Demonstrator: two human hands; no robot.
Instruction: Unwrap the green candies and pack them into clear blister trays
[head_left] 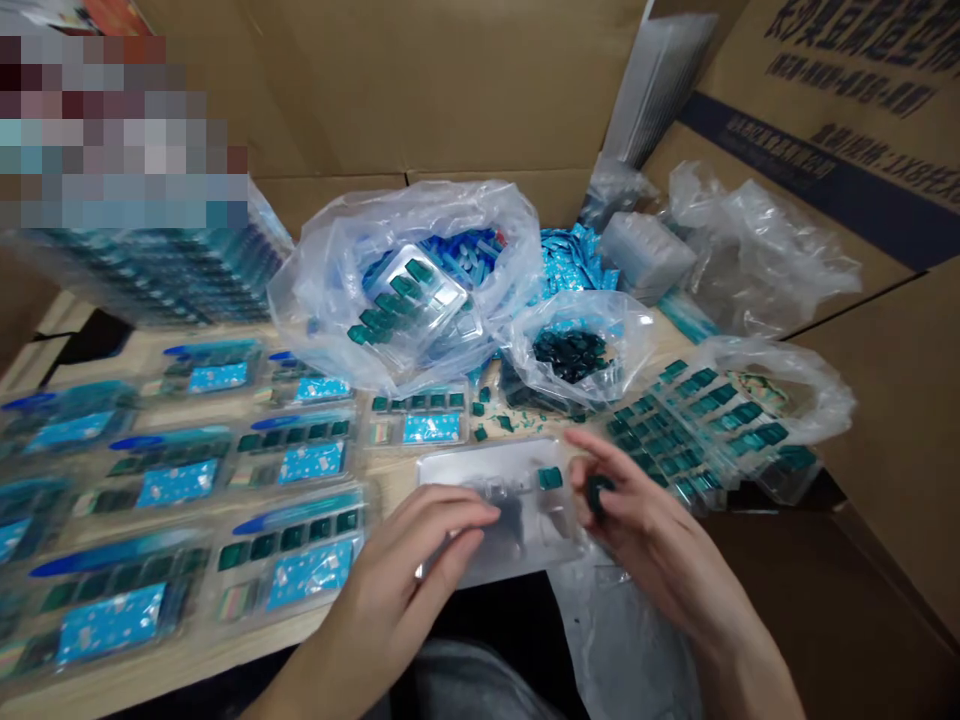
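Note:
A clear plastic blister tray lies at the near edge of the wooden table, with one small teal block set in a slot at its upper right. My left hand rests on the tray's left part, fingers stretched flat along it. My right hand hovers at the tray's right edge, fingers curled around a small dark teal block.
Filled trays with teal blocks, blue pens and blue cards cover the table's left side in rows. Plastic bags hold trays, loose dark blocks and teal blocks. Cardboard walls enclose the back and right.

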